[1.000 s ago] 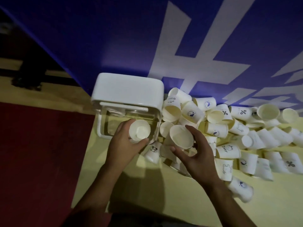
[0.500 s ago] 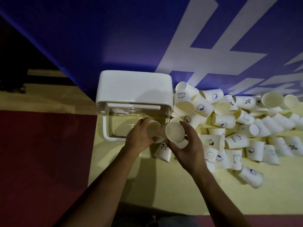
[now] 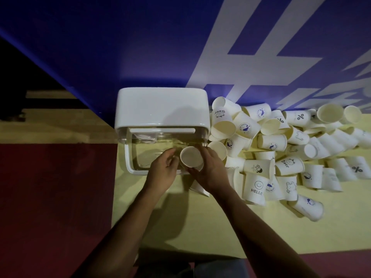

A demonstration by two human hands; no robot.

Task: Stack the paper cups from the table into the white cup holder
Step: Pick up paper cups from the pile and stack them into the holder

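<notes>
A blue wall (image 3: 100, 47) with big white lettering fills the upper half of the frame. Below it, the pale yellow table (image 3: 180, 227) takes the centre and right, with red floor (image 3: 50, 197) along the left.

A heap of paper cups (image 3: 281, 149) sprawls over the right of the table, most lying on their sides, some printed "Bear", "HELLO" or "%". The heap's left edge touches the holder (image 3: 162, 105), which sits at centre frame against the wall: a white lid at the back and a clear, white-rimmed compartment in front.

Your forearms come up from the bottom edge and meet at the compartment's near right corner. Your right hand (image 3: 212, 173) curls its fingers round the right side of the cup (image 3: 191, 157), thumb on the near side. Your left hand (image 3: 162, 171) has its fingers bent in against the cup's left side; it is blurred, so you cannot tell how firm that hold is.

The cup sits between the two hands, mouth up towards you, over the compartment's near right part. A second rim shows just under it on the lower right.
</notes>
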